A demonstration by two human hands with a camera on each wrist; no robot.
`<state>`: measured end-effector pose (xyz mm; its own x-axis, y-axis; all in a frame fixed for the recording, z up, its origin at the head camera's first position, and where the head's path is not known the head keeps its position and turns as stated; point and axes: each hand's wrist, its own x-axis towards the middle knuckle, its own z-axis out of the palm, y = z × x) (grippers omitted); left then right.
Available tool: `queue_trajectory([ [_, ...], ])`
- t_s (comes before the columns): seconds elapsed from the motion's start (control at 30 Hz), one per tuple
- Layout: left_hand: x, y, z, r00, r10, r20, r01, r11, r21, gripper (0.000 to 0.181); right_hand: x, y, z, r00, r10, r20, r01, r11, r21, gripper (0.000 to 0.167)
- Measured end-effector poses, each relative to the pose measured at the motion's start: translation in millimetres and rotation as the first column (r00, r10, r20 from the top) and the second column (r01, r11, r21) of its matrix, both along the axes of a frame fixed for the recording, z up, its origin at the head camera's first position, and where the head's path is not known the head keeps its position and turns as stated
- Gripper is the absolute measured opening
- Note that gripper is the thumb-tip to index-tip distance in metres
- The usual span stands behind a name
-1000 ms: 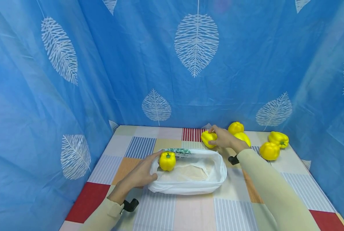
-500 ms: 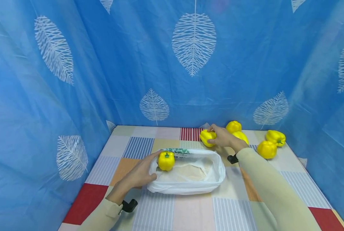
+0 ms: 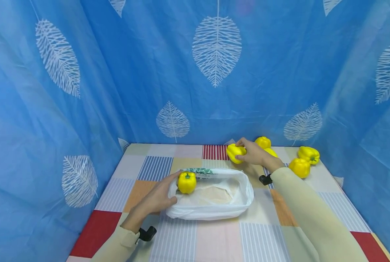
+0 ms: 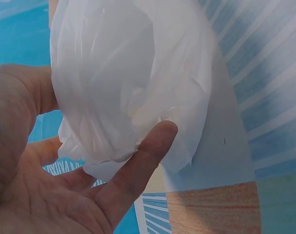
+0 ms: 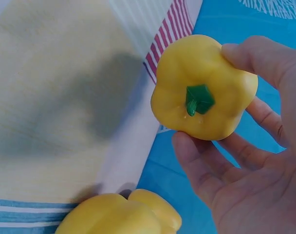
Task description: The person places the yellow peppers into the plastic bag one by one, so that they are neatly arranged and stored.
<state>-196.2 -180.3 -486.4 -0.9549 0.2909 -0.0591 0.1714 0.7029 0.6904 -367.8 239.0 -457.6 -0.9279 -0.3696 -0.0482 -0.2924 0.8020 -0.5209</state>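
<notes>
Right hand (image 3: 253, 153) pinches pepper (image 5: 201, 73); left hand (image 3: 157, 195) loosely cups crinkled bag (image 3: 211, 214).
Only right wrist shows me that pepper's stem (image 5: 200, 99).

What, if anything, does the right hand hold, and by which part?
The right hand holds a yellow bell pepper by its sides, not the green stem.

The pepper (image 5: 204, 73) looks like smooth, softly shiny plastic, the bag (image 3: 209, 213) crinkled plastic film, the tablecloth (image 3: 218, 240) matt fabric.
</notes>
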Motion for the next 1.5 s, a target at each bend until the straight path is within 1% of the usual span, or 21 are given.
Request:
queue_trajectory([
  [0.1, 1.6, -0.9, -1.2, 1.000, 0.009, 0.002, -0.009, 1.000, 0.000, 0.102, 1.3, -1.5, 6.2, 1.000, 0.003, -0.013, -0.003, 1.000, -0.001, 0.056],
  [0.27, 0.9, -5.8, 5.1, 1.000, 0.021, -0.020, -0.021, 1.000, -0.011, 0.101, 5.1, -6.1, 19.1, 0.999, 0.025, -0.037, -0.026, 1.000, -0.006, 0.056],
  [0.33, -0.2, -9.0, 5.2, 0.999, 0.022, -0.030, -0.022, 1.000, -0.010, 0.101, 6.7, -8.5, 21.5, 0.999, 0.035, -0.042, -0.036, 0.999, -0.017, 0.057],
  [0.5, -1.7, -13.0, 0.4, 0.999, 0.028, -0.044, -0.028, 1.000, -0.002, 0.101, 10.0, -10.5, 22.4, 0.998, 0.038, -0.055, -0.039, 0.999, -0.020, 0.057],
  [0.63, -1.0, -12.1, 0.4, 0.999, 0.029, -0.043, -0.029, 1.000, 0.005, 0.102, 14.5, -8.9, 25.2, 0.997, 0.037, -0.061, -0.038, 0.999, -0.013, 0.057],
  [0.77, 1.0, -10.9, 0.1, 0.999, 0.027, -0.035, -0.026, 1.000, 0.016, 0.100, 21.2, -7.1, 27.5, 0.996, 0.055, -0.076, -0.056, 0.998, -0.014, 0.057],
  [1.0, 4.0, -8.0, -0.9, 0.999, 0.026, -0.023, -0.026, 1.000, 0.019, 0.099, 33.6, -5.8, 31.9, 0.992, 0.064, -0.105, -0.067, 0.997, -0.024, 0.057],
  [1.33, 4.2, -4.6, 0.8, 1.000, 0.029, -0.008, -0.029, 0.999, 0.017, 0.100, 39.4, -7.9, 33.5, 0.988, 0.070, -0.140, -0.075, 0.997, -0.034, 0.056],
  [1.5, 5.4, -3.4, 3.9, 1.000, 0.029, -0.011, -0.029, 1.000, 0.009, 0.098, 43.0, -8.7, 34.3, 0.985, 0.073, -0.155, -0.082, 0.995, -0.049, 0.055],
])
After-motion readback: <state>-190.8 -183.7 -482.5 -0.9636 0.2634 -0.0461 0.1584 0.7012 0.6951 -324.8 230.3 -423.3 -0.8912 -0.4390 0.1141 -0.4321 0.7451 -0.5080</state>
